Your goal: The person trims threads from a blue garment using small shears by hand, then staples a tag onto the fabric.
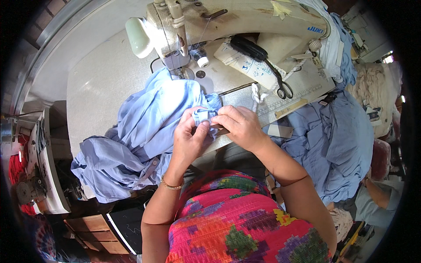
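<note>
A light blue shirt (151,109) lies bunched on the sewing machine's table, its upper part close to the needle area. My left hand (190,136) pinches a folded edge of it (202,115) between thumb and fingers. From the other side my right hand (241,125) has its fingertips closed on the same fold. A slim dark thing (222,131) shows beneath my right fingers; its kind is hard to make out. The sewing machine (237,19) stands just beyond my hands, its presser foot (180,72) beside the cloth.
Black-handled scissors (280,81) lie on a marked paper (245,63) under the machine's arm. Near them are a white knotted cord (258,94) and a ruler (298,93). More blue garments (329,136) are heaped at the right. Another person's arm (378,193) shows at far right.
</note>
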Demonstrator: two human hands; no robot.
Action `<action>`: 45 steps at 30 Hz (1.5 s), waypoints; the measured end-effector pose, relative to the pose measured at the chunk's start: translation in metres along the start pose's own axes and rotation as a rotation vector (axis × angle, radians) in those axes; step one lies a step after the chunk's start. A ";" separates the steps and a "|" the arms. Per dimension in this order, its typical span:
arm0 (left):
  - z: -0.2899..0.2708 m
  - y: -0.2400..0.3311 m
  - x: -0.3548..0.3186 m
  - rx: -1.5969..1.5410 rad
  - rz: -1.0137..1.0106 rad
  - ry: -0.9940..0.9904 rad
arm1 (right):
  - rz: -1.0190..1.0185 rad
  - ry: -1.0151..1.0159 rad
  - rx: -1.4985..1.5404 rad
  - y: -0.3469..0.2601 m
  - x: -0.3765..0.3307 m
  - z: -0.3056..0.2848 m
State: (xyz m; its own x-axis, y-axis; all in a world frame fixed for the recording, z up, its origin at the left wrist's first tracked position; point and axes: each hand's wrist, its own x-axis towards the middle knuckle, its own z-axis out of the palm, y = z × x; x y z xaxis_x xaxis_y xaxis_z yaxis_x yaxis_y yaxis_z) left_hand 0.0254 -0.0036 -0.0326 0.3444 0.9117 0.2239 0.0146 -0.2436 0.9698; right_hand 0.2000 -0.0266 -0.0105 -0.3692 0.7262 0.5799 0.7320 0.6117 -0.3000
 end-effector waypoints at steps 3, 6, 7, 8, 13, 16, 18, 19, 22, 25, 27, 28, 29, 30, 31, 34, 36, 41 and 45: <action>0.000 0.001 0.000 0.012 0.003 0.002 | -0.015 -0.028 -0.064 -0.002 0.001 -0.002; 0.001 0.003 0.001 0.009 -0.002 0.003 | -0.008 -0.095 -0.088 -0.005 0.005 -0.010; 0.000 0.003 0.001 0.006 -0.004 0.004 | -0.002 -0.117 -0.089 -0.005 0.006 -0.011; 0.001 0.002 0.000 -0.015 -0.025 0.003 | 0.003 -0.139 -0.090 -0.005 0.006 -0.012; 0.002 0.003 0.001 -0.018 -0.022 0.012 | 0.083 -0.091 0.043 -0.003 0.003 -0.004; 0.002 0.002 0.001 0.010 0.010 0.014 | 0.155 -0.051 0.176 -0.004 0.003 -0.002; 0.001 0.001 0.001 0.011 0.012 0.012 | 0.191 -0.035 0.267 -0.005 0.004 -0.001; 0.001 0.001 0.001 0.011 0.012 0.011 | 0.203 -0.027 0.313 -0.005 0.005 -0.001; 0.001 0.003 0.002 0.011 0.016 -0.003 | 0.177 -0.025 0.396 -0.003 0.004 0.001; 0.000 0.004 0.003 -0.005 0.000 -0.032 | 0.112 -0.023 0.475 0.001 0.004 0.003; -0.002 0.002 0.003 -0.120 -0.068 -0.064 | 0.082 -0.031 0.559 0.004 0.006 0.005; -0.002 0.000 0.002 -0.177 -0.102 -0.079 | 0.075 -0.040 0.613 0.005 0.008 0.006; -0.003 -0.001 0.001 -0.293 -0.185 -0.103 | 0.067 -0.050 0.667 0.006 0.009 0.007; -0.005 -0.002 0.001 -0.409 -0.267 -0.125 | 0.106 -0.115 0.719 0.007 0.010 0.006; -0.006 -0.004 0.000 -0.525 -0.348 -0.147 | 0.146 -0.181 0.771 0.009 0.009 0.003; -0.007 -0.010 0.000 -0.409 -0.305 -0.176 | 0.016 -0.290 0.629 0.014 0.016 0.000; -0.009 -0.007 -0.002 -0.359 -0.269 -0.201 | -0.177 -0.302 0.390 0.015 0.017 -0.001; -0.008 -0.002 -0.004 -0.444 -0.292 -0.082 | -0.416 -0.268 0.129 0.008 0.014 -0.003; -0.009 0.007 -0.002 -0.474 -0.364 -0.087 | -0.168 -0.213 0.049 0.044 0.015 -0.004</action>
State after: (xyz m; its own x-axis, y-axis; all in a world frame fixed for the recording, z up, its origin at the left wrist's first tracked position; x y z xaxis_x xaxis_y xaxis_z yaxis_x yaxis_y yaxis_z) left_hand 0.0166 -0.0043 -0.0257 0.4720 0.8734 -0.1203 -0.2672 0.2717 0.9245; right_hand 0.2289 0.0098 -0.0123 -0.5994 0.6596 0.4535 0.6234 0.7400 -0.2525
